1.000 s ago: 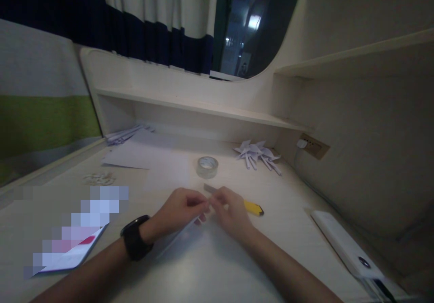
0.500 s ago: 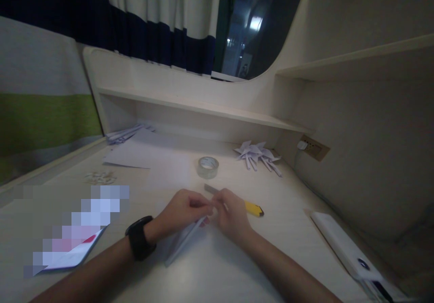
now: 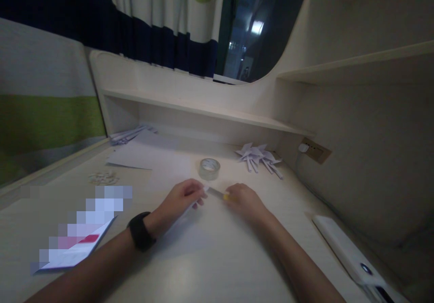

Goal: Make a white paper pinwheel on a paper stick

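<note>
The left hand (image 3: 181,200), a dark watch (image 3: 139,231) on its wrist, pinches the upper end of a folded strip of white paper (image 3: 185,211) between thumb and fingertips; the strip slants down toward the wrist with its lower end on the pale surface (image 3: 217,267), which seems to steady it while the top is worked. The right hand (image 3: 246,202) lies curled over the yellow handle of a utility knife (image 3: 217,192), whose grey blade points left and nearly meets the left fingertips. Whether the right hand grips the knife or only covers it cannot be told. The grip suggests the paper is held taut for the blade.

Just beyond the hands stands a roll of clear tape (image 3: 209,168), and further right a cluster of folded paper shapes (image 3: 259,156). A flat white sheet (image 3: 139,153) lies back left, small paper scraps (image 3: 103,177) near it. A white device (image 3: 349,253) rests at the right edge. Nothing sits between the hands.
</note>
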Available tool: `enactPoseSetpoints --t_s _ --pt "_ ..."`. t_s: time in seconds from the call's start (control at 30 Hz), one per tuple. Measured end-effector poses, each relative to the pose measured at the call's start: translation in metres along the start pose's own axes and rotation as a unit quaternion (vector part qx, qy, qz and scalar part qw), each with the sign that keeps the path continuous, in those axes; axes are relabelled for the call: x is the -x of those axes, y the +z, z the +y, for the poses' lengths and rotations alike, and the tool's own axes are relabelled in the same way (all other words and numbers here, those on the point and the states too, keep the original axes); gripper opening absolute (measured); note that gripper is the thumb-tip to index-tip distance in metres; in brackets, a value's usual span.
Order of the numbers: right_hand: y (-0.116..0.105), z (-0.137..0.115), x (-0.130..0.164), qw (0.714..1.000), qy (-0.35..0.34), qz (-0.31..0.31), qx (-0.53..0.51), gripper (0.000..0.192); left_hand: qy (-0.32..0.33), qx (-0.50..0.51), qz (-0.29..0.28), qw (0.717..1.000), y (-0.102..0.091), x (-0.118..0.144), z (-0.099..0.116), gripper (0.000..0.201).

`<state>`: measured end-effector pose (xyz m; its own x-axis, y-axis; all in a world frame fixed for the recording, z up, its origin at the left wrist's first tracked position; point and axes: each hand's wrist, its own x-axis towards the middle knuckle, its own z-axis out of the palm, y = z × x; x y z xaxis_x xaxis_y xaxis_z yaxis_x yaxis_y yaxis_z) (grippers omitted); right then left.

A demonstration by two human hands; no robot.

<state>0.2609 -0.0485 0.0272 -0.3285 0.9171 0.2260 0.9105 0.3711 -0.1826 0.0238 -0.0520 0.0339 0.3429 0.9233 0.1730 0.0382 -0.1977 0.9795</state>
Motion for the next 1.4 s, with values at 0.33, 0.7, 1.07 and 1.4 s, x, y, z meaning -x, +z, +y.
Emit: enactPoseSetpoints --t_s 0.33,0.7,1.07,1.4 --pt "0.009 -0.003 -0.003 0.994 0.015 -0.038 0.098 0.023 -0.013 -0.082 0.075 0.994 -0.006 0.001 0.011 0.022" --pt "-0.008 -0.048 0.011 0.995 -0.069 0.041 0.066 0.036 -0.01 -0.104 0.15 0.983 -0.015 -0.004 0.005 0.029" --pt "-0.005 -0.052 0.013 0.987 -0.068 0.022 0.144 0.039 0.026 -0.153 0.158 0.975 -0.015 -0.003 0.003 0.028" --pt "-0.011 -0.056 0.018 0.978 -0.091 0.004 0.189 0.049 0.019 -0.173 0.156 0.972 -0.015 -0.003 0.0 0.03"
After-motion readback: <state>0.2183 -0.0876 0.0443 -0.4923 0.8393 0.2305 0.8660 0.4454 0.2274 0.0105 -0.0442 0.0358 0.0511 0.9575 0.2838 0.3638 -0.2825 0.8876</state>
